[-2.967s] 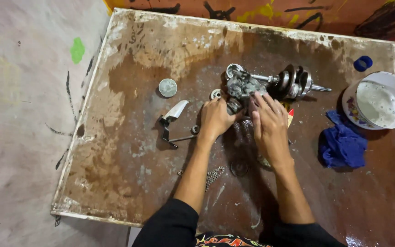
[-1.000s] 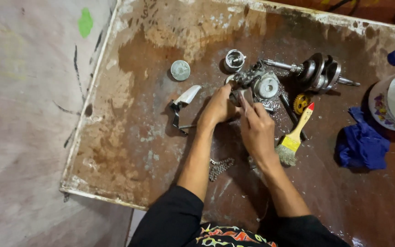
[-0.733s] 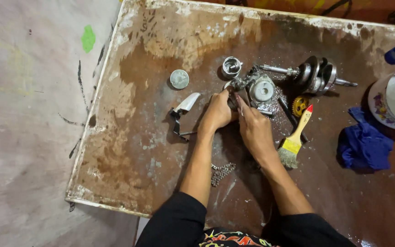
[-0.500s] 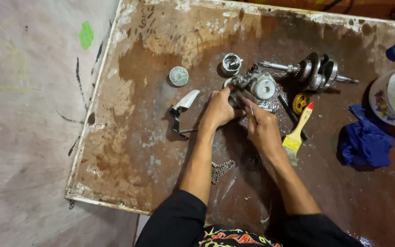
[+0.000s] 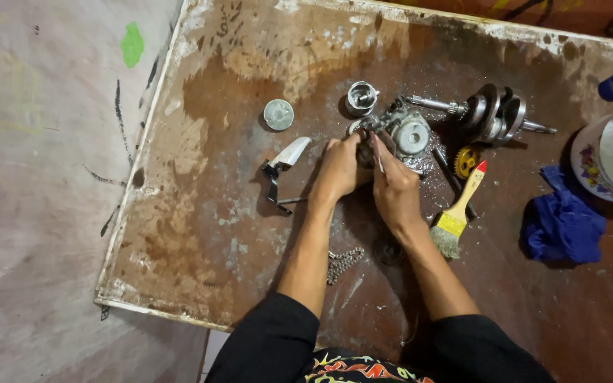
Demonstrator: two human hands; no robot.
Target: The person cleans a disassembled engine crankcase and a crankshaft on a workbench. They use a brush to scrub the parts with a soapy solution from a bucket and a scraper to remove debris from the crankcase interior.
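Gripping a small grey metal engine part (image 5: 399,133), both hands are being pressed together on a wet, stained brown tabletop (image 5: 214,234). The left hand (image 5: 338,170) is curled closed on its near side; the right hand (image 5: 394,190) is being closed on it too, fingers (image 5: 377,152) narrow. Just beyond the fingertips, a crankshaft (image 5: 491,113) is lying; right of them, a paintbrush (image 5: 457,211). Slipping is being risked, probably, by the wet metal.

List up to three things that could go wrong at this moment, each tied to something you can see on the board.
1. The board looks wet, so the metal assembly could slip between the left hand and right hand.
2. The piston and yellow gear lie close by; an elbow might knock them.
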